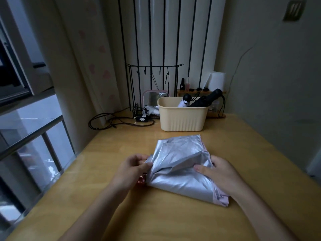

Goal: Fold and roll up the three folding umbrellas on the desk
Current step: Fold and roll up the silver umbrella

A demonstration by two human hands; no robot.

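Note:
A silver folding umbrella (180, 164) with a pink edge lies loosely bunched on the wooden desk (243, 153) in front of me. My left hand (134, 166) pinches its left end, where a reddish handle tip peeks out below the palm. My right hand (218, 173) holds the right side, thumb pressed on the silver cloth and fingers round the back. Two more umbrellas, a black one (204, 100) and a white one with a black handle (184, 101), stand rolled in a cream plastic bin (182, 119) farther back.
Black cables (111, 121) and a small wire holder (139, 110) lie at the back left near a pink-framed mirror (151, 98). A wooden shelf with small bottles (196, 89) stands behind the bin. A window and rail run along the left.

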